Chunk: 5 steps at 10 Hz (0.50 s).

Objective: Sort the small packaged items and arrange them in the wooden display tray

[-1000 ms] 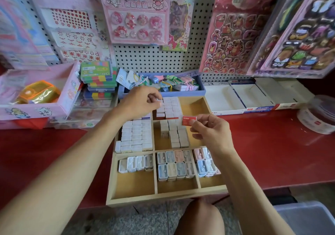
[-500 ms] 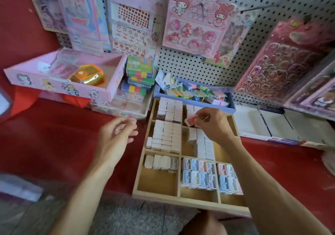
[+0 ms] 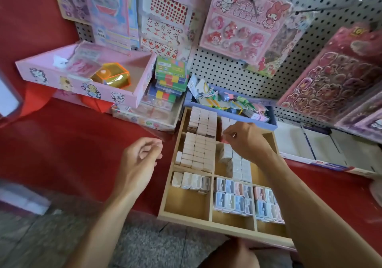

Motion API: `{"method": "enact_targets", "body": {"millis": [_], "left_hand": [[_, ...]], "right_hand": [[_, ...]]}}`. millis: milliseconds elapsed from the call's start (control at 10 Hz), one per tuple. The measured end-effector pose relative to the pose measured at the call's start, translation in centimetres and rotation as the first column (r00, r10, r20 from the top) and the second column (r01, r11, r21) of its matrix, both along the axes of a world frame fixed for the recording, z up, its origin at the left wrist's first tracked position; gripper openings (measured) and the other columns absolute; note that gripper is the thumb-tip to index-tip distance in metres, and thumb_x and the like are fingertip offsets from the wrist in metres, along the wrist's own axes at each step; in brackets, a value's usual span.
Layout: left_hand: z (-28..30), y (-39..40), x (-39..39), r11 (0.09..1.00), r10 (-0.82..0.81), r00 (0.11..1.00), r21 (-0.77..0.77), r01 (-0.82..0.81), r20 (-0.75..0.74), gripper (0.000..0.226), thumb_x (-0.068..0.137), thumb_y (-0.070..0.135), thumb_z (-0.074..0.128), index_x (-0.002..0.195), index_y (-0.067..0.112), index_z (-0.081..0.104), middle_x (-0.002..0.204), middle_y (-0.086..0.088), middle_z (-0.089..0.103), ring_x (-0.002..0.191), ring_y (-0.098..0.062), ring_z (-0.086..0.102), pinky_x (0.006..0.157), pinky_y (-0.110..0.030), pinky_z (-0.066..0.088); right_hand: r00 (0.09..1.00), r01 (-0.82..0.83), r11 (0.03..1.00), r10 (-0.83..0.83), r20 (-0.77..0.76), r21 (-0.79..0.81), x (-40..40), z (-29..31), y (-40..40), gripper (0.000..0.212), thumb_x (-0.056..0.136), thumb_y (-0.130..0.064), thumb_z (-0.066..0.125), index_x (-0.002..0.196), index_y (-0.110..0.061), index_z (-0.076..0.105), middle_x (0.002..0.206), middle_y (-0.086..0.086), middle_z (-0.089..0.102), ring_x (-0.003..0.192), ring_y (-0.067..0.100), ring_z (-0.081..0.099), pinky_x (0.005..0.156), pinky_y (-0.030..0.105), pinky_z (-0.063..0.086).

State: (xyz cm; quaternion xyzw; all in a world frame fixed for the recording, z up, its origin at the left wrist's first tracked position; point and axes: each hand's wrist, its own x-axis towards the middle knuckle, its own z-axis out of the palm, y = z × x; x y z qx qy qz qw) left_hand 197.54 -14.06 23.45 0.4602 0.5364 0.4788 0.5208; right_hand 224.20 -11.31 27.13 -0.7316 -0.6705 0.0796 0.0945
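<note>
Here, nearest us in the lower centre of the frame, the compartmented light wooden display tray (image 3: 187,219) overhangs the front edge of the red tabletop (image 3: 68,143). Its near compartments hold pastel blue and pink small packaged items (image 3: 233,197), the farther ones rows of white ones (image 3: 198,152). Left of the tray, our left hand (image 3: 138,160) hovers over the tabletop, fingers loosely curled, grasping nothing. At centre, our right hand (image 3: 248,141) pinches a small red packaged item (image 3: 224,141) above a middle compartment. Beyond, at upper left, sits a pink cardboard box (image 3: 82,85).
</note>
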Motion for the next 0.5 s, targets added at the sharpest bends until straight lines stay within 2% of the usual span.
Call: {"method": "enact_targets", "body": {"millis": [100,200,300,400,500], "left_hand": [[-0.2,-0.3,0.1,1.000,-0.013,1.000,-0.012,0.013,-0.009,0.011,0.095,0.009,0.059,0.093,0.016,0.068,0.086,0.001,0.071,0.076,-0.008,0.070,0.063,-0.018,0.054],[-0.4,-0.6,0.2,1.000,-0.017,1.000,-0.006,0.017,-0.022,0.012,0.096,0.009,0.058,0.094,0.017,0.067,0.088,-0.001,0.070,0.075,-0.005,0.070,0.063,-0.018,0.054],[-0.5,-0.8,0.2,1.000,-0.020,1.000,-0.021,0.019,-0.024,0.013,0.096,0.010,0.057,0.094,0.019,0.066,0.091,-0.003,0.070,0.076,-0.005,0.070,0.066,-0.021,0.054],[-0.2,-1.2,0.3,0.999,-0.049,0.998,-0.021,0.048,-0.026,0.013,0.097,0.012,0.057,0.093,0.020,0.067,0.091,-0.002,0.071,0.078,-0.007,0.071,0.067,-0.022,0.053],[0.5,-1.8,0.4,0.999,-0.037,0.999,-0.022,0.037,-0.016,0.013,0.097,0.015,0.057,0.092,0.022,0.067,0.091,-0.001,0.072,0.078,-0.007,0.071,0.069,-0.026,0.051]], "right_hand": [[0.998,0.063,0.998,-0.063,-0.021,-0.017,0.3,-0.4,0.4,0.014,0.092,-0.018,0.068,0.098,-0.010,0.078,0.099,0.004,0.075,0.085,0.018,0.066,0.067,0.024,0.048],[0.991,0.130,0.991,-0.130,0.028,-0.020,0.0,-0.9,0.8,0.011,0.090,-0.024,0.071,0.095,-0.016,0.076,0.099,0.005,0.075,0.091,0.025,0.069,0.077,0.033,0.056],[0.984,0.163,0.986,-0.160,0.075,-0.035,-0.3,-1.2,0.7,0.013,0.092,-0.028,0.068,0.099,-0.019,0.075,0.103,0.004,0.074,0.092,0.027,0.068,0.077,0.036,0.057],[0.986,0.163,0.986,-0.162,-0.048,0.032,0.1,-1.3,-0.7,0.018,0.091,-0.027,0.068,0.099,-0.014,0.076,0.100,0.004,0.076,0.088,0.024,0.069,0.078,0.036,0.058],[0.931,0.272,0.940,-0.204,-0.303,0.205,0.4,-0.7,-3.5,0.014,0.091,-0.022,0.067,0.094,-0.012,0.077,0.089,-0.002,0.074,0.078,0.012,0.067,0.075,0.025,0.055]]}}
